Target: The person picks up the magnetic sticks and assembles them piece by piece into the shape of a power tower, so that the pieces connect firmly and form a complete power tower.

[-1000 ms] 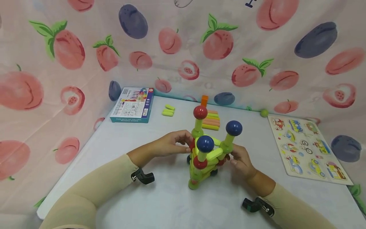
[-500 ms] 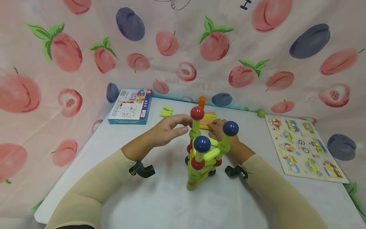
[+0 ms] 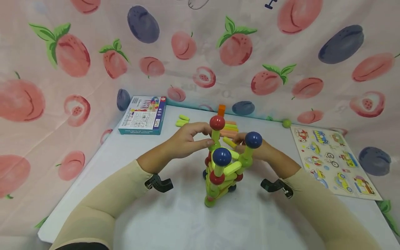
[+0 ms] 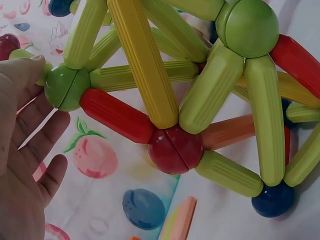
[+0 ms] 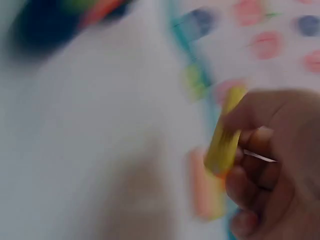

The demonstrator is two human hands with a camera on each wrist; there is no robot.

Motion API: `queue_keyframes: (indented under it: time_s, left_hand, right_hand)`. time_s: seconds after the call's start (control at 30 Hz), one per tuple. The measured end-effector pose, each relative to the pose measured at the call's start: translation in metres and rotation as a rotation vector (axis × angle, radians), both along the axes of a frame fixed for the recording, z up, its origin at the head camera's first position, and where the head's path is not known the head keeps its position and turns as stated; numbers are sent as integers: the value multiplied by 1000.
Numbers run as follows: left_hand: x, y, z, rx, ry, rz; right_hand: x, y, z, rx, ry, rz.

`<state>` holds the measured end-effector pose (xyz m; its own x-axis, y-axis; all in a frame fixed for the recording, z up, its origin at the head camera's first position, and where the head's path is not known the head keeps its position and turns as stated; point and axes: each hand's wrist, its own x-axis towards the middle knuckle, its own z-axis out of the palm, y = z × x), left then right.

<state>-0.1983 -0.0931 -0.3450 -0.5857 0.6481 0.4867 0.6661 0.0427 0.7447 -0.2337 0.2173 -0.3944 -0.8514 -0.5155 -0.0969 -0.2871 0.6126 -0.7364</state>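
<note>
Both hands are working at a ball-and-stick construction, which is standing on the table in front of the person. Thumb and finger of the left hand are pinching the green upright stick beneath a red ball. Meanwhile the right hand, on the far side, is pinching a yellow stick and keeping it clear of the joined parts.

As far as progress goes, the building looks well advanced: sticks and balls are forming a braced lower body, and three uprights are rising from it, one carrying the red ball and two carrying blue balls. That yellow stick is not yet joining anything. Spare pieces are waiting too: a row of loose sticks is lying behind the construction, and small green sticks are lying farther left. How many are still wanted, I cannot tell.

Farther out, an orange block is standing behind the row, a box is lying at the back left, and a green ball is resting just beside a picture board on the right.
</note>
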Motion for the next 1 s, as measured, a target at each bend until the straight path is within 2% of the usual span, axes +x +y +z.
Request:
queue_keyframes:
  time_s: [0.03,0.1,0.17,0.23,0.33,0.4,0.5,0.87,0.93,1.0]
  left_hand:
    - [0,0,0,3,-1,0]
    - [-1,1,0,9,-3,-3]
    - [-1,1,0,15,-6,-5]
    - [-2,2,0,23,-7,-7]
    - [-2,3,-1,39,-11,-7]
    - [-2,4,-2,49,-18,-8]
    - [-2,5,-4,61,-27,-12]
    - [-2,12,-2,60,-18,-12]
    - [-3,11,-2,51,-24,-20]
    - [-3,9,-3,43,-50,-44]
  right_hand:
    - [3,1,13,-127,-79,-30]
    - [9,4,38,-364,-153,-42]
    - [17,5,60,-534,-172,28]
    - [26,3,77,-606,-189,124]
    - [35,-5,90,-559,-201,227]
    - [39,-10,92,-504,-226,241]
    - [39,-13,90,-481,-270,265]
    - [29,-5,79,-558,-324,401]
    - [30,-5,75,-598,-317,403]
    - [35,-5,68,-687,-293,339]
